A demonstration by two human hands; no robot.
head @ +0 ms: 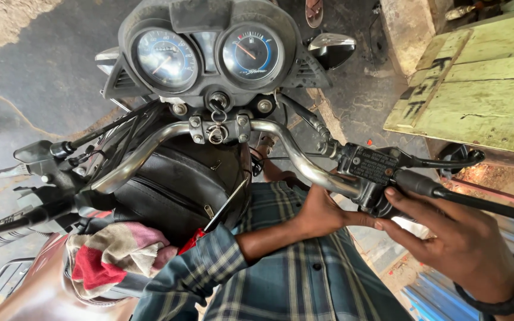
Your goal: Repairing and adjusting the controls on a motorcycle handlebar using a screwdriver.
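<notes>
Right hand [459,249]: on the near right, fingers [397,195] laid over the black switch housing [371,178] at the right end of the handlebar [292,156]; they press against it rather than wrapping round, likely to steady it.
Left hand [322,211]: reaches across the body from a plaid sleeve [209,261] and tucks under the same housing; fingers mostly hidden behind the bar, so I cannot tell whether they grip anything.
Switch housing: clamped on the chrome bar just inside the right grip [483,202], below the brake lever [441,159].
Why held so: both hands meet at one spot, one above and one below, which seems to brace the part from both sides.
Around: twin round gauges [209,56] far centre, key in the ignition [218,110], black tank bag [174,184] in the middle, a red-and-white rag [111,255] near left, the left grip and lever [7,172] far left.
In the way: cables beside the bar and a mirror [331,49] above; a green wooden board [477,95] stands close on the right.
</notes>
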